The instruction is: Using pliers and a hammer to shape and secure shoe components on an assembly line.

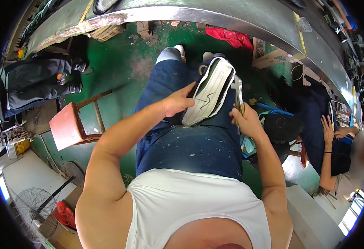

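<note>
A shoe upper on a last [210, 93] lies sole side up across my lap, its pale insole marked with dark pen lines and its black edge folded round the rim. My left hand [178, 101] grips its left side near the heel end, with the index finger stretched along the edge and the other fingers partly hidden. Just right of the shoe, my right hand [247, 120] is closed round the handles of metal lasting pincers [238, 89]. Their silver head points away from me, beside the shoe's right edge; whether the jaws touch it I cannot tell.
A long metal-edged workbench [182, 14] curves across the far side. To the left stand a red-topped stool [67, 126] and a person in dark trousers [40, 79]. A co-worker [329, 141] sits at the right. A wire-caged fan [34, 211] is at lower left.
</note>
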Tool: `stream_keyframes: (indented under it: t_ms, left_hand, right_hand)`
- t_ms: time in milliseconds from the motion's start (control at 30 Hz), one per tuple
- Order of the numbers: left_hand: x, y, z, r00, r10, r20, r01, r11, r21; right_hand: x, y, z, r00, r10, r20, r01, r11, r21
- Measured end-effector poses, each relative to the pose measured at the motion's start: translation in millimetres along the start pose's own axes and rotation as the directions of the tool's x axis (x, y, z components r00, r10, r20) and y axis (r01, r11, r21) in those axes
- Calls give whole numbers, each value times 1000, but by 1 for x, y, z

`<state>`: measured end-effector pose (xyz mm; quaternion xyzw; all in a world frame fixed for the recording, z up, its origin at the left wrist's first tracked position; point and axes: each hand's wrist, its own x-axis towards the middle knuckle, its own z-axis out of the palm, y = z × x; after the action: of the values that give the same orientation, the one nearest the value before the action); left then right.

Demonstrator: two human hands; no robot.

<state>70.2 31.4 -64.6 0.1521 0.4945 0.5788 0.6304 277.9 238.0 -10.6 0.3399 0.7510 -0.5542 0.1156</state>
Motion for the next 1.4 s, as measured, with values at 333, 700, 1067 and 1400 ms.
stream_keyframes:
  t_ms: [333,700,1067,1400]
  left_hand:
    - [-10,-6,16,996,-7,-86,21,987,162]
    - [25,-24,17,782,162,-601,-18,971,238]
    - [20,-34,10,765,614,-194,-156,469,869]
    - [18,23,22,960,280,13,-74,208,975]
  right_hand:
    - [-4,-43,0,836,-473,276,506,473,-722]
    - [2,-27,45,891,-356,283,455,675,-581]
    - [26,-47,5,927,-357,111,315,585,-747]
    - [34,-4,-18,984,-57,171,125,899,-421]
